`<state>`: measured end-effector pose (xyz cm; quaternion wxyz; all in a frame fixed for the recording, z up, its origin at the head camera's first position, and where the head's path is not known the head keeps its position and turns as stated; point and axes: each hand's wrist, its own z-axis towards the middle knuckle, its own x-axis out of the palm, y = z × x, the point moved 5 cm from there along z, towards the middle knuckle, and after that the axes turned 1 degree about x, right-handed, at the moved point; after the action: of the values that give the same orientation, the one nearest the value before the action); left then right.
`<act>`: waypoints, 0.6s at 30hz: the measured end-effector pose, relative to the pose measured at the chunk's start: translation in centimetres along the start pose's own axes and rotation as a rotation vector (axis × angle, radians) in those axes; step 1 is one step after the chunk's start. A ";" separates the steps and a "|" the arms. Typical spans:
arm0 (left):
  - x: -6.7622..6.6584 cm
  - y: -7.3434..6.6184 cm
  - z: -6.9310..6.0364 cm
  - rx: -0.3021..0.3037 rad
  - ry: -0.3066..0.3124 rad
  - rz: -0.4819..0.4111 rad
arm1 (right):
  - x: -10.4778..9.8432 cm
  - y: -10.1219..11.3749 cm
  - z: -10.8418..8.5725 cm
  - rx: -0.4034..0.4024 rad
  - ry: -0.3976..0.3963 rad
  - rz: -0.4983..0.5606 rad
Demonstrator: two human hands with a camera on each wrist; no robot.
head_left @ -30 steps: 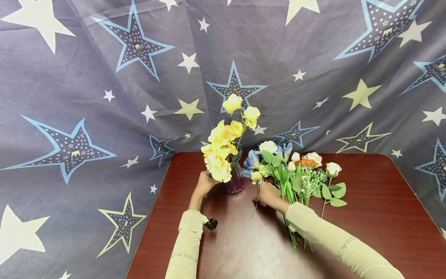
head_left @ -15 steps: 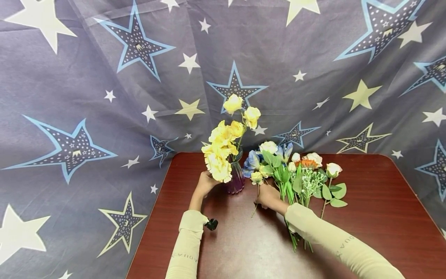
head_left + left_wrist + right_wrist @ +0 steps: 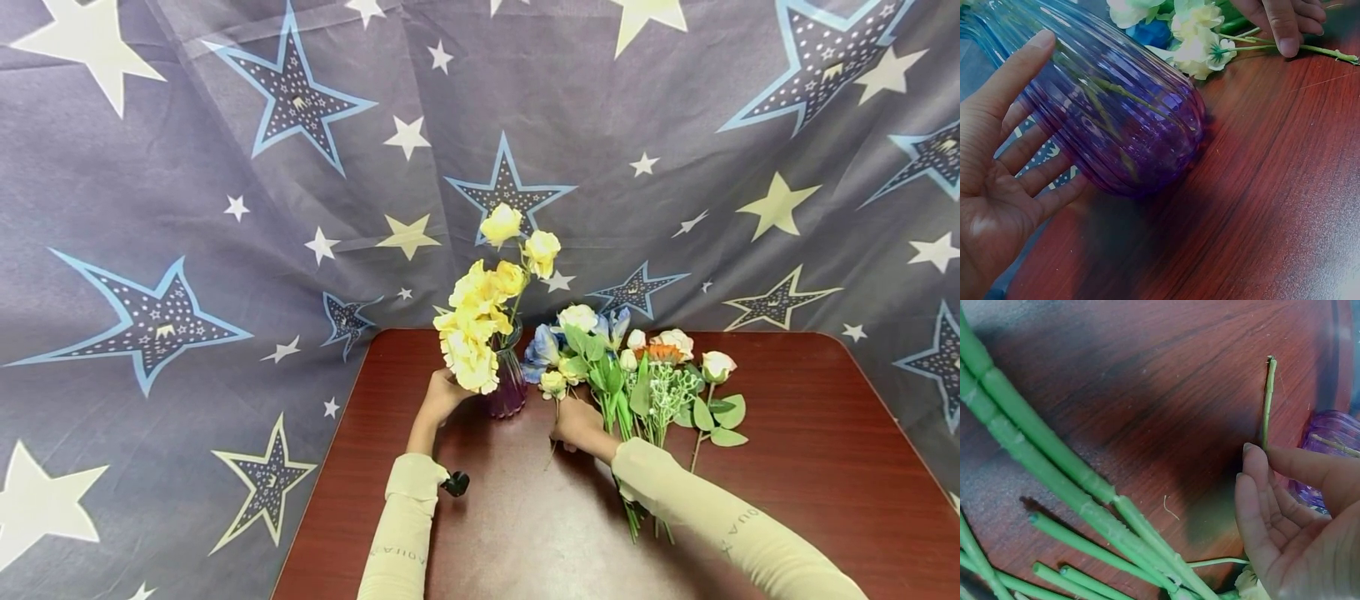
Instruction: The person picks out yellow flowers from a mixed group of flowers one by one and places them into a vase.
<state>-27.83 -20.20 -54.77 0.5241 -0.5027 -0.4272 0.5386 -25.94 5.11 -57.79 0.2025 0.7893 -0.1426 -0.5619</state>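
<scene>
A ribbed glass vase (image 3: 1129, 106), blue at the top and purple at the base, stands on the table in the head view with several yellow flowers (image 3: 472, 325) in it. My left hand (image 3: 1004, 169) holds the vase from its left side, thumb on the near face and fingers behind. To the right, my right hand (image 3: 581, 427) pinches the thin green stem (image 3: 1269, 403) of a small yellow flower (image 3: 553, 384) between thumb and fingers. The stem's cut end points away from the hand in the right wrist view. That flower lies low, beside the blue flowers (image 3: 542, 348).
Right of my right hand lies a pile of flowers with thick green stems (image 3: 1072, 462), a white flower (image 3: 578, 317) and an orange one (image 3: 660, 352). A pale rose (image 3: 717, 365) lies farther right. The red-brown table (image 3: 510, 533) meets a star-patterned cloth (image 3: 637, 125) behind.
Very little differs. My right hand has shifted slightly to the right with the stem it pinches; the left hand and vase stay put.
</scene>
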 end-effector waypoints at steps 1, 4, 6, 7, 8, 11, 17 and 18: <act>0.0 0.0 0.0 -0.002 0.000 -0.001 | 0.0 0.0 0.0 0.000 -0.002 0.002; -0.1 0.0 -0.1 -0.007 -0.003 -0.001 | -0.1 0.1 -0.1 0.005 -0.004 0.011; 0.0 -0.1 -0.1 -0.007 0.000 -0.001 | -0.1 0.1 -0.2 0.009 -0.004 0.011; 0.0 -0.1 -0.1 -0.008 -0.001 -0.002 | -0.1 0.1 -0.2 0.014 -0.003 0.011; 0.0 -0.1 -0.2 -0.008 0.000 -0.003 | -0.1 0.1 -0.3 0.016 -0.005 0.009; 0.0 -0.2 -0.2 -0.008 0.002 -0.008 | -0.1 0.1 -0.3 0.024 -0.013 0.002; -0.1 1.9 0.5 -0.016 -0.015 0.000 | 0.1 -0.1 0.0 0.050 -0.014 -0.002; -0.1 2.4 0.7 -0.016 -0.021 0.004 | 0.1 -0.2 0.0 0.052 -0.015 0.000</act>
<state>-28.83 -20.49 -57.01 0.5143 -0.5022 -0.4361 0.5415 -25.90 5.22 -57.91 0.1807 0.7902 -0.1585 -0.5638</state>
